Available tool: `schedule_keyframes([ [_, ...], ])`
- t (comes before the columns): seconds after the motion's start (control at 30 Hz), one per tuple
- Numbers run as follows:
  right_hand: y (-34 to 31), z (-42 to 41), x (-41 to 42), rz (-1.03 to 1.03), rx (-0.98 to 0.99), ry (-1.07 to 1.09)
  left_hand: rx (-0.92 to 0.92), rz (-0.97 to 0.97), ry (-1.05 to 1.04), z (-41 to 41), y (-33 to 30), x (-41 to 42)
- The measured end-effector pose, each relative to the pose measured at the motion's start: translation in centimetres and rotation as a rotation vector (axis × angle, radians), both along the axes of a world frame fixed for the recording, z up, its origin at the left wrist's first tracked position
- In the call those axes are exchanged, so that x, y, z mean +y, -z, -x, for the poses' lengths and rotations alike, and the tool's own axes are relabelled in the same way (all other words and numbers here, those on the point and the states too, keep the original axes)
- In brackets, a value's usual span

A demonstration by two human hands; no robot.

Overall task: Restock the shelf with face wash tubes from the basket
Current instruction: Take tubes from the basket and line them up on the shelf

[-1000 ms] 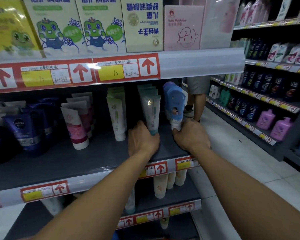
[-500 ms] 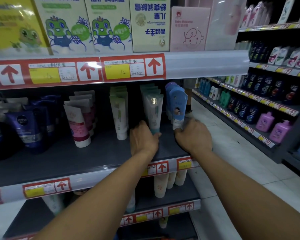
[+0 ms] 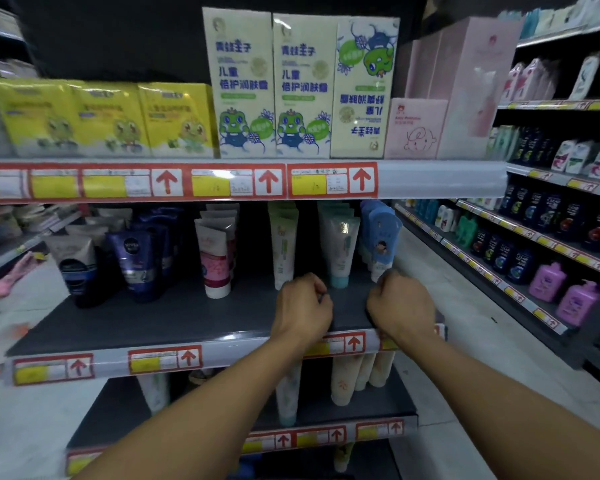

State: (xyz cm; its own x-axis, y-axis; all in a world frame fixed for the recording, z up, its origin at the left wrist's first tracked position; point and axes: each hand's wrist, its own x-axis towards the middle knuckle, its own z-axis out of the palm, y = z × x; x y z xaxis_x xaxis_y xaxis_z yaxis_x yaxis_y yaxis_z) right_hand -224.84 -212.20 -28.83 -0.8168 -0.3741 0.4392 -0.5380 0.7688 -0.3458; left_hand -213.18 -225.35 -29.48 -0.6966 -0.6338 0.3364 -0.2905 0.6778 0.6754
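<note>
Face wash tubes stand in rows on the dark grey shelf (image 3: 187, 320). A pale tube with a teal cap (image 3: 340, 244) and a blue tube with a white cap (image 3: 381, 237) are at the right end. My left hand (image 3: 302, 306) is curled just in front of and left of the teal-capped tube, apart from it and holding nothing. My right hand (image 3: 400, 306) is curled at the foot of the blue tube, and its knuckles hide the cap, so I cannot see a grip. The basket is out of view.
Further left stand a green-white tube (image 3: 283, 247), a pink tube (image 3: 215, 261) and dark blue tubes (image 3: 134, 258). Boxes (image 3: 243, 84) fill the shelf above and cream tubes (image 3: 342, 386) the shelf below. A bottle rack (image 3: 548, 282) lines the aisle's right side.
Both hands have drawn back from the tube bases toward the shelf's front edge. My left hand has come off the teal-capped tube. The view has lifted, showing more of the upper shelf.
</note>
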Motion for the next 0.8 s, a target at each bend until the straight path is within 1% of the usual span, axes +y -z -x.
schedule_keyframes([
  [0.13,0.0,-3.0,-1.5,-0.005,0.034,-0.064,0.017,-0.014,-0.027,-4.3,-0.6,-1.8],
  [0.33,-0.8,-8.0,-5.0,-0.002,0.05,-0.199,0.016,-0.055,-0.152,-10.8,-2.2,-4.8],
  [0.53,-1.1,-13.4,-10.0,-0.006,0.062,-0.316,0.031,-0.107,-0.263,-16.1,-3.2,-8.2],
  [0.7,-1.2,-17.7,-14.5,-0.008,0.065,-0.421,0.048,-0.099,-0.342,-19.7,-3.2,-11.6],
  [0.8,-1.3,-20.0,-17.4,-0.008,0.027,-0.454,0.055,-0.098,-0.386,-21.5,-3.0,-13.9],
])
